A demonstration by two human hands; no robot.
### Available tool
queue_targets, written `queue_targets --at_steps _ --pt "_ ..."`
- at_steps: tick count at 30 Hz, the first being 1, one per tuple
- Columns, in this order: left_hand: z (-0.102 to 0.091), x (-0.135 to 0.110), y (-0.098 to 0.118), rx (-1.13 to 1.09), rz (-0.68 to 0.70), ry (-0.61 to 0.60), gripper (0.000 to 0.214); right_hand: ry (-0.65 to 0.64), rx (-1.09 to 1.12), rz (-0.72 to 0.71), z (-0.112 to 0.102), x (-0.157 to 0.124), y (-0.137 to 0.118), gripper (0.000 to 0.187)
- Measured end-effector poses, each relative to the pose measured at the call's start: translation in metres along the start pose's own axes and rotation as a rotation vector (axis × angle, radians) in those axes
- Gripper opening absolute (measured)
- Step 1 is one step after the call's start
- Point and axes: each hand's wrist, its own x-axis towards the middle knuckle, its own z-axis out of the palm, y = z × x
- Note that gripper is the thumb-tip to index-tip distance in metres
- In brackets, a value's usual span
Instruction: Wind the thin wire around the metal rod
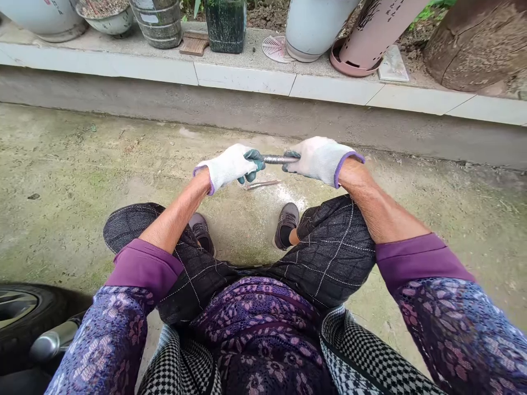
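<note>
Concrete ground (61,164), tiled ledge (329,90), gloved right hand (316,157) and left hand (239,164) on one metal rod (275,159).

Ledge crosses the top, white pot (319,27) on it. Right hand closed on the rod's smooth-looking end, left hand gripping the other; far tip hidden in the left glove. White powder (290,195) on ground between the shoes. Rod sits roughly level, off the ground, ribbed stretch exposed between hands. Likely stiff, fairly light, not fragile; ribs should give bite, smooth end may slip, dark glove coating probably helps. Best hold: both ends, or ribs for grip. Thinner-looking second rod (261,185) lies untouched beside powder.
</note>
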Motion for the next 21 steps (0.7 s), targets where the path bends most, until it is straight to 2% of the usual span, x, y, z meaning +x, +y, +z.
queue_targets --at_steps 2,7,10,13,15,17,21 --pt "-0.001 -0.001 0.003 -0.035 -0.020 -0.010 0.014 0.006 -0.158 0.013 -0.004 0.000 0.000 0.022" --pt "-0.007 0.002 0.002 -0.084 0.019 0.053 0.016 0.093 -0.147 0.062 -0.013 -0.006 0.000 0.033" --pt "-0.014 0.004 0.002 -0.049 0.075 0.137 0.020 0.208 -0.067 0.095 -0.019 -0.012 0.001 0.032" --pt "-0.019 0.000 0.008 -0.062 0.128 0.123 0.024 0.265 0.181 0.051 -0.022 -0.018 -0.001 0.032" --pt "-0.018 -0.001 0.012 -0.072 0.154 0.056 0.023 0.216 0.415 -0.011 -0.021 -0.022 -0.005 0.035" --pt "-0.014 0.001 0.013 -0.075 0.176 -0.002 0.021 0.111 0.618 -0.077 -0.018 -0.024 -0.010 0.037" --pt "-0.007 0.008 0.008 -0.065 0.206 -0.031 0.017 -0.180 0.762 -0.193 -0.011 -0.025 -0.015 0.041"
